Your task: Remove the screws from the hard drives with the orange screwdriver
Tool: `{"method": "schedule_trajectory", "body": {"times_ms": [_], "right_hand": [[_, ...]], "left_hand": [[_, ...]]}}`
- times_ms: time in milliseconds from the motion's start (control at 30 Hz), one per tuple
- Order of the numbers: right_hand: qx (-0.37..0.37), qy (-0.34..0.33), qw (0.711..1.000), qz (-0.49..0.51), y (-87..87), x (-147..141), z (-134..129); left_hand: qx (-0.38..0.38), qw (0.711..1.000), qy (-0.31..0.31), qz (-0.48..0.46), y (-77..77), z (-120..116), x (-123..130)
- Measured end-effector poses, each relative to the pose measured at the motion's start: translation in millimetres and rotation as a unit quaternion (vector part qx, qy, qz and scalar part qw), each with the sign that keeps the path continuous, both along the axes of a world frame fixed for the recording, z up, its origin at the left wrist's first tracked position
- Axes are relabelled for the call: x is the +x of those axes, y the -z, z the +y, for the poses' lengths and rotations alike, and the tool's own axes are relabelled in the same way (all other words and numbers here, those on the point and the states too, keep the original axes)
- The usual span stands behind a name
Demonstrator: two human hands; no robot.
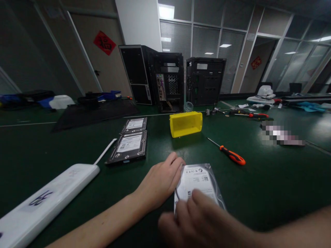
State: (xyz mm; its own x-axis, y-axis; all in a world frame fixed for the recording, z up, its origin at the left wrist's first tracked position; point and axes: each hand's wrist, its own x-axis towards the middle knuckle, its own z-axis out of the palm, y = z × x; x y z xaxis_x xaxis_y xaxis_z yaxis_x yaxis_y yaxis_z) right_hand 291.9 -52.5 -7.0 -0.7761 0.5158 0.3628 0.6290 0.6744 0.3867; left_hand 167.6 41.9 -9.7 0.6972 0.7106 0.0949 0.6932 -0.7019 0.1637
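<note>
A silver hard drive with a white label lies on the green table in front of me, label up. My left hand is closed at its far left edge, fingers curled against the side. Over the near left corner of the drive is my right hand, blurred, with fingers bent and thumb drawn in. Whatever its fingertips pinch is hidden. To the right of the drive rests a screwdriver with an orange and black handle.
Two more hard drives lie behind on the left, beside a white power strip. A yellow bin sits on its side, opening toward me. Computer cases stand at the back. Pliers and other tools lie far right.
</note>
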Motion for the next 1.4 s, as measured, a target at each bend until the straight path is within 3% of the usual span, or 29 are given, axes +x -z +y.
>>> {"method": "schedule_trajectory", "body": {"times_ms": [100, 200, 300, 400, 533, 800, 1400], "right_hand": [[-0.103, 0.12, 0.987, 0.015, -27.5, 18.3, 54.9], [-0.149, 0.275, 0.949, 0.041, -38.2, 38.6, 123.6], [-0.154, 0.337, 0.927, 0.059, -27.6, 54.6, 179.4], [-0.16, 0.374, 0.91, 0.075, -9.5, 61.6, 208.9], [-0.16, 0.365, 0.913, 0.085, 3.2, 60.3, 214.0], [-0.181, 0.205, 0.962, 0.01, 1.6, 56.4, 184.2], [-0.139, 0.192, 0.971, -0.019, 7.5, 63.4, 193.4]], "left_hand": [[-0.001, 1.0, 0.004, -0.002, 0.8, 0.0, -0.4], [0.01, 1.0, 0.006, -0.005, 0.8, -0.2, -0.1], [0.01, 1.0, 0.009, -0.016, 1.1, -0.5, -0.3], [0.004, 1.0, 0.008, -0.025, 1.4, -0.9, -1.0], [0.0, 1.0, 0.011, -0.022, 1.7, -1.1, -1.5], [0.009, 1.0, 0.013, -0.023, 3.4, -0.3, -1.1], [-0.002, 1.0, 0.016, -0.024, 1.3, -1.5, -1.5]]}}
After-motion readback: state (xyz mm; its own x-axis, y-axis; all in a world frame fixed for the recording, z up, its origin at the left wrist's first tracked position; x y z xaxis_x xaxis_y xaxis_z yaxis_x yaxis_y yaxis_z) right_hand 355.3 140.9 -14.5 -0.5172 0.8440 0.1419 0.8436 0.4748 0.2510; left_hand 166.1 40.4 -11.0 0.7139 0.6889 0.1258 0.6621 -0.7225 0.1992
